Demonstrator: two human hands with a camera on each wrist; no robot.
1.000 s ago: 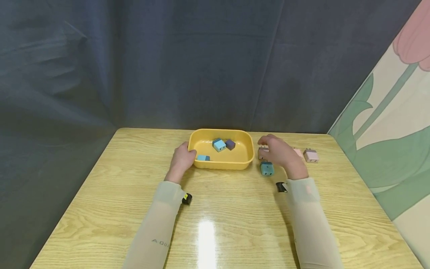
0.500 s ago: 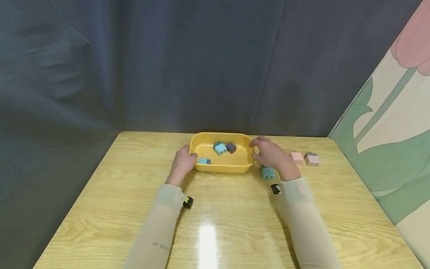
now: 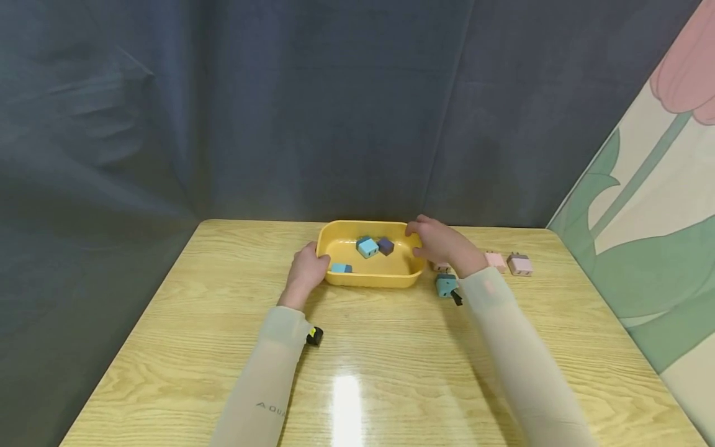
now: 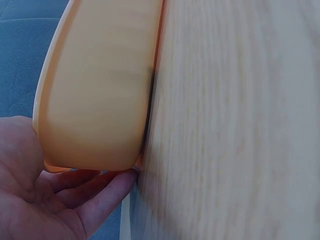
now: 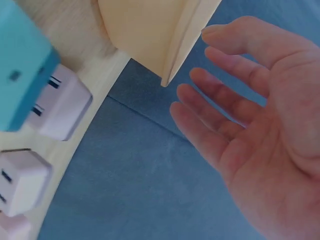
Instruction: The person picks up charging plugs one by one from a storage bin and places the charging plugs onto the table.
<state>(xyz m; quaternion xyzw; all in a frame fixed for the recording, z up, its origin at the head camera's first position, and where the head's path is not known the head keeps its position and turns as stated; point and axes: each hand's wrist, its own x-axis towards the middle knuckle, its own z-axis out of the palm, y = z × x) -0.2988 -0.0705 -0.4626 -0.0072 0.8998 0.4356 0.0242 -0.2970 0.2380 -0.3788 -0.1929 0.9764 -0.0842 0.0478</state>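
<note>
A yellow plastic tray (image 3: 371, 281) stands toward the back of the table. My left hand (image 3: 306, 268) grips its left end, thumb over the rim and fingers against the outer wall in the left wrist view. Inside lie a light-blue charger plug (image 3: 367, 248), a dark purple one (image 3: 385, 246) and another blue plug (image 3: 341, 268) by the front wall. My right hand (image 3: 444, 242) hovers at the tray's right end, fingers spread and loosely bent with nothing between them in the right wrist view. Just below it are a teal charger plug (image 3: 445, 285) and a partly hidden pinkish plug (image 3: 442, 267).
Farther right on the table (image 3: 385, 360) sit a pink charger plug (image 3: 494, 262) and a lilac one (image 3: 520, 264). A dark curtain (image 3: 335, 112) hangs behind the back edge. A flower-patterned panel (image 3: 642, 248) stands along the right side.
My right hand has moved left from above the loose plugs to the tray's right end, then slightly up and farther back. My left hand has stayed on the tray.
</note>
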